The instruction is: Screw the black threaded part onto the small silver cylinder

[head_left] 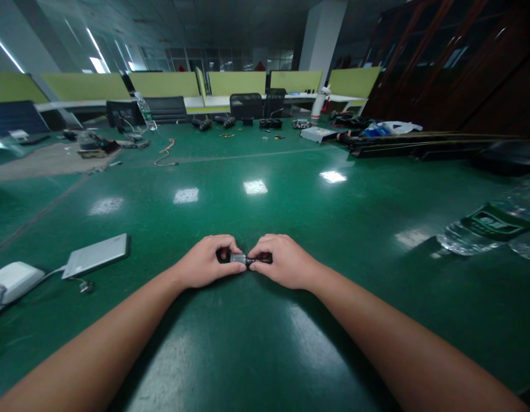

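Observation:
Low over the green tabletop, my two hands meet at a small object near the middle of the view. My left hand pinches a short silver metal cylinder between thumb and fingers. From its right end runs a thin dark ridged shaft, which looks like a screw or a spring; its exact kind is too small to make out. The thumb and fingers of my right hand are closed around this shaft. The two parts lie in line, level with the table, touching or joined; I cannot tell which.
To the left lie a silver flat box with a cable and a white device. A water bottle lies at the right. Dark long parts, a white flask and an upright bottle are farther back.

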Action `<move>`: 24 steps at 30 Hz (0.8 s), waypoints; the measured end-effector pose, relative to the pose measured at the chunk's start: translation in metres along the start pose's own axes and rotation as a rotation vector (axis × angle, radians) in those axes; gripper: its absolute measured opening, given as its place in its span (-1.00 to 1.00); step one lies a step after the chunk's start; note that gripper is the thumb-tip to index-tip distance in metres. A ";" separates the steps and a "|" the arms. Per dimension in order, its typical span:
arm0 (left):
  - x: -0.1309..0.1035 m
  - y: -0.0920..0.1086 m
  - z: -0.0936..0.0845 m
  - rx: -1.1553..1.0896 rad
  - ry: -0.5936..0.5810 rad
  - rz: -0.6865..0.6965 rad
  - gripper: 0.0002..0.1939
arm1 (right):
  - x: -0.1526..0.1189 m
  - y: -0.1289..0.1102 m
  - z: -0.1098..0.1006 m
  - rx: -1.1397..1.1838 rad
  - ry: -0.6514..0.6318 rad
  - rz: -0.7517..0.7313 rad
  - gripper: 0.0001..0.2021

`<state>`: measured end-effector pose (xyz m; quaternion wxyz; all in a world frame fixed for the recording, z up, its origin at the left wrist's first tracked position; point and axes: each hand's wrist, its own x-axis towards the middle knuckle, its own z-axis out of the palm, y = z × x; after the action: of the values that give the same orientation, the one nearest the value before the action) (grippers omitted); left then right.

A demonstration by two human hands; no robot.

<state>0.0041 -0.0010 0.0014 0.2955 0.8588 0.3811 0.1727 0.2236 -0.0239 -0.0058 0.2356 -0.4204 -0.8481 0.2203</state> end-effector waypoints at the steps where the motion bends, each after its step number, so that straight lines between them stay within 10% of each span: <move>1: 0.000 0.000 0.000 0.002 0.001 0.000 -0.72 | 0.000 0.000 0.000 0.000 0.001 -0.001 -0.89; 24: 0.001 -0.001 0.000 0.015 -0.002 0.003 -0.72 | -0.003 0.001 -0.005 0.014 -0.019 0.019 -0.88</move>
<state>0.0042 0.0002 0.0006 0.2892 0.8616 0.3810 0.1696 0.2287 -0.0250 -0.0025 0.2282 -0.4248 -0.8447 0.2323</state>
